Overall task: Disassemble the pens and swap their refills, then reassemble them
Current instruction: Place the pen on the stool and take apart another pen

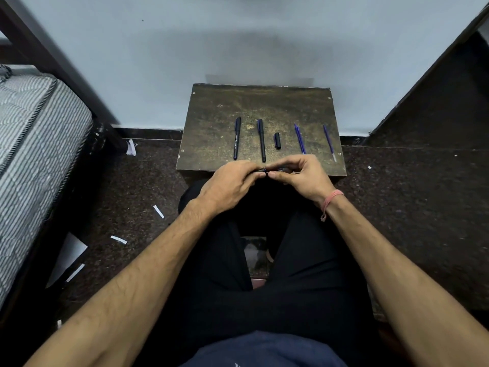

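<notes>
Slim dark plastic pen (267, 170) held crosswise over the near edge of the worn brown wooden bench (211, 107), left hand (232, 181) and right hand (301, 176) each pinching one end; light, rigid, slick, so best gripped near the joint. Two capped dark pens (237, 137), a loose black cap (277, 140) and thin blue refills (300, 139) lie apart behind; refills probably bend easily.

Single head-worn view, steeply down and forward over lap, close above low table (206, 128).
</notes>
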